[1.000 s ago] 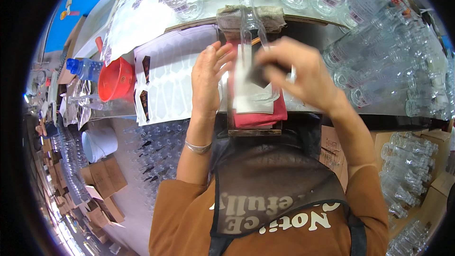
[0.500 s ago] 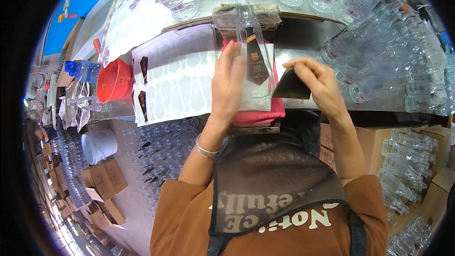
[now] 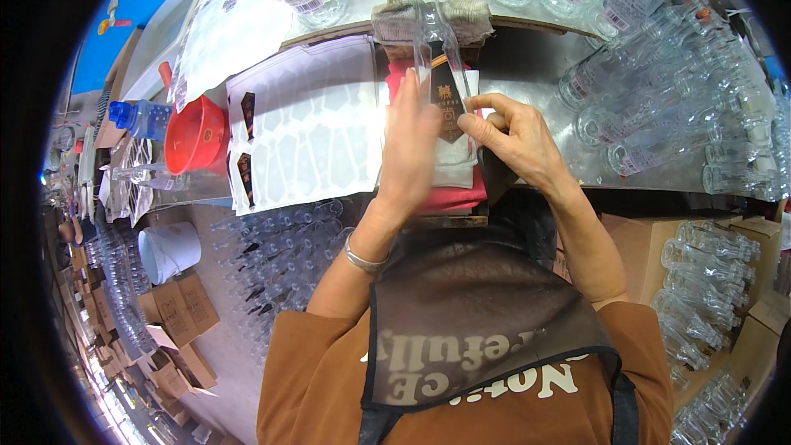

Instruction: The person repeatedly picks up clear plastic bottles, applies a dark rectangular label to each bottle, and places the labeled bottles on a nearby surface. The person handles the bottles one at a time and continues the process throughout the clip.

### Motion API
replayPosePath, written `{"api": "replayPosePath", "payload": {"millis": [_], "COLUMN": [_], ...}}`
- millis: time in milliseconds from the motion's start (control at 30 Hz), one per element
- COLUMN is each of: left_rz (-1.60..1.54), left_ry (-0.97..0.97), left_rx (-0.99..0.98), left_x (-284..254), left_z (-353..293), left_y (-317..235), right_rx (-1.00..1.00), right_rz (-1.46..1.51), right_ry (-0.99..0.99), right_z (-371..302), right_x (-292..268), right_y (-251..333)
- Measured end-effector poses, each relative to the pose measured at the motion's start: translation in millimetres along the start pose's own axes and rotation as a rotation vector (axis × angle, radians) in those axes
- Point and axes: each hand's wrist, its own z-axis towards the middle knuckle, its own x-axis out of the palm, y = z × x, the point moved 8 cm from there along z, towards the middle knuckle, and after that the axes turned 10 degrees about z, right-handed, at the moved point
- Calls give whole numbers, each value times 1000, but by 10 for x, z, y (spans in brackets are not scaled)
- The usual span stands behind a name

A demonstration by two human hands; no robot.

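Observation:
A clear glass bottle (image 3: 457, 152) lies with its neck away from me on a pink cloth (image 3: 449, 199). A dark tie-shaped label (image 3: 447, 103) is on its upper side. My left hand (image 3: 409, 144), smeared by motion, lies along the bottle's left side with its fingers stretched out. At the right side, my right hand (image 3: 527, 144) is closed on a dark flat scraper (image 3: 498, 171), mostly hidden under the hand. Its fingertips are close to the label's right edge; whether they touch the glass I cannot tell.
The neck rests on a folded cloth pad (image 3: 391, 23). Left lies a label sheet (image 3: 305, 132) with two dark labels, then a red bowl (image 3: 198, 136) and a blue-capped bottle (image 3: 142, 119). Many glass bottles (image 3: 614, 107) fill the right; cartons (image 3: 638, 243) stand below.
My right hand has moved left to the bottle's side, turning the scraper from broadside to nearly edge-on. My left hand has shifted slightly right, and the bottle sits slightly further right.

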Motion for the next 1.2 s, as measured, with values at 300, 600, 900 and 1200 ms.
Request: {"api": "replayPosePath", "payload": {"millis": [300, 600, 900, 1200], "left_rz": [-184, -157, -195, -310], "left_ry": [-41, -67, -39, -31], "left_rx": [-86, -80, -82, -216], "left_x": [-94, 2, 18, -16], "left_z": [193, 509, 515, 645], "left_y": [147, 130, 120, 196], "right_rx": [78, 60, 84, 87], "right_rz": [31, 25, 62, 68], "right_ry": [-12, 25, 18, 5], "right_z": [9, 13, 4, 2], "right_x": [-19, 12, -2, -18], "right_y": [8, -13, -36, -48]}}
